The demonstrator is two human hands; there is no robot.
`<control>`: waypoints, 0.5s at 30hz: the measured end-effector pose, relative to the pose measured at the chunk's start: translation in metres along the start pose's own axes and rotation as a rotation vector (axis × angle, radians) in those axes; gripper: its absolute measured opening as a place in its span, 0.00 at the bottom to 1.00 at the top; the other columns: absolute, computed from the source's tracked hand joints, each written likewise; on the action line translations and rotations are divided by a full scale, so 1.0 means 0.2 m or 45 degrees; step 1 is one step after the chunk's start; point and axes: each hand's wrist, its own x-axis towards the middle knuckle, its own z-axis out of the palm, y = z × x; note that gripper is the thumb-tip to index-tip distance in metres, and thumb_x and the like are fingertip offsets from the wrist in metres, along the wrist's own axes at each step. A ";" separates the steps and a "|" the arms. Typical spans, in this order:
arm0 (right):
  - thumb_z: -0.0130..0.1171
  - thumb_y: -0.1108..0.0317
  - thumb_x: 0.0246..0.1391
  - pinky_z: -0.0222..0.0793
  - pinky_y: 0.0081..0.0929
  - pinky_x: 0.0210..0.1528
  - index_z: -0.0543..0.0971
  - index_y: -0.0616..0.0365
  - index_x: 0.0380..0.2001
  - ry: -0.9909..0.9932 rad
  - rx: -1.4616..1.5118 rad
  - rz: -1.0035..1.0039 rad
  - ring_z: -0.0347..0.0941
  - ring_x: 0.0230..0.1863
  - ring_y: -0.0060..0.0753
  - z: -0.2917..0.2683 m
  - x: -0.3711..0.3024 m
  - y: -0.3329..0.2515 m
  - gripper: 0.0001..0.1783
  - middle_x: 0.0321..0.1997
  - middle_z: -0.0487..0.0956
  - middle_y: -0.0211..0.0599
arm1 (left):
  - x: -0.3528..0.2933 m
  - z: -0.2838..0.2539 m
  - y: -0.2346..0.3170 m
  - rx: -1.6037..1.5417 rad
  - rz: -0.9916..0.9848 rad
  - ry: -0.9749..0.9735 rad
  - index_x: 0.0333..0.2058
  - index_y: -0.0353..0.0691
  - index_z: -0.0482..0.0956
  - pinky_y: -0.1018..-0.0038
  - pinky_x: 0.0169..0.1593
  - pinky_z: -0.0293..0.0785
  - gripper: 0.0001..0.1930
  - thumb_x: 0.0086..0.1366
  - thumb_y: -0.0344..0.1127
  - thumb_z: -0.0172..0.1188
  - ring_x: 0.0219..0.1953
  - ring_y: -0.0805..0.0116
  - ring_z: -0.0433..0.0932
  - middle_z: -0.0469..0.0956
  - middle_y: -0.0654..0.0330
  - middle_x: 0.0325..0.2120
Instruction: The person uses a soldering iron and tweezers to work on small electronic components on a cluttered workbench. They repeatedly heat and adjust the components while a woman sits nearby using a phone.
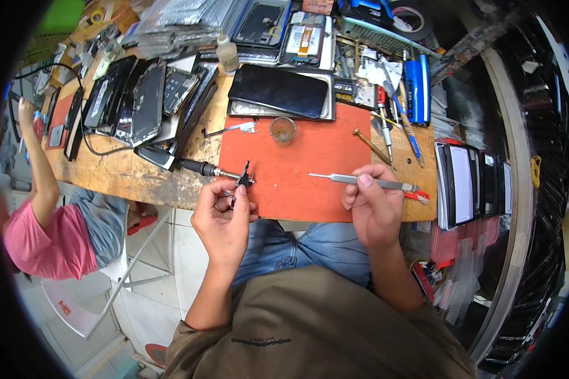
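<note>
My left hand (223, 221) pinches a small dark phone part (242, 179) between thumb and fingertips, above the left edge of a red-orange mat (310, 202). Just behind that part lies the metal end of a black-handled soldering iron (199, 167); I cannot tell whether they touch. In my right hand (378, 205) is a slim silver hobby knife (341, 178), held like a pen with its thin tip pointing left over the mat. A small round cup (283, 131) with brownish contents stands at the mat's far side. Beside it is a thin silvery bracket (239, 127).
A black phone (278, 91) rests on a tray behind the mat. Opened phones (148, 101) crowd the left, near a dropper bottle (227, 54). Screwdrivers (385, 120) and a brass-coloured rod (372, 145) lie right. A person in pink (57, 237) sits at the left.
</note>
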 end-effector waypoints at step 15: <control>0.57 0.66 0.71 0.65 0.24 0.33 0.77 0.53 0.40 0.094 0.972 0.194 0.67 0.29 0.21 -0.14 -0.11 -0.13 0.04 0.30 0.77 0.29 | -0.16 0.14 0.15 0.030 0.125 -0.228 0.44 0.33 0.76 0.81 0.23 0.78 0.07 0.74 0.27 0.65 0.26 0.77 0.82 0.81 0.60 0.32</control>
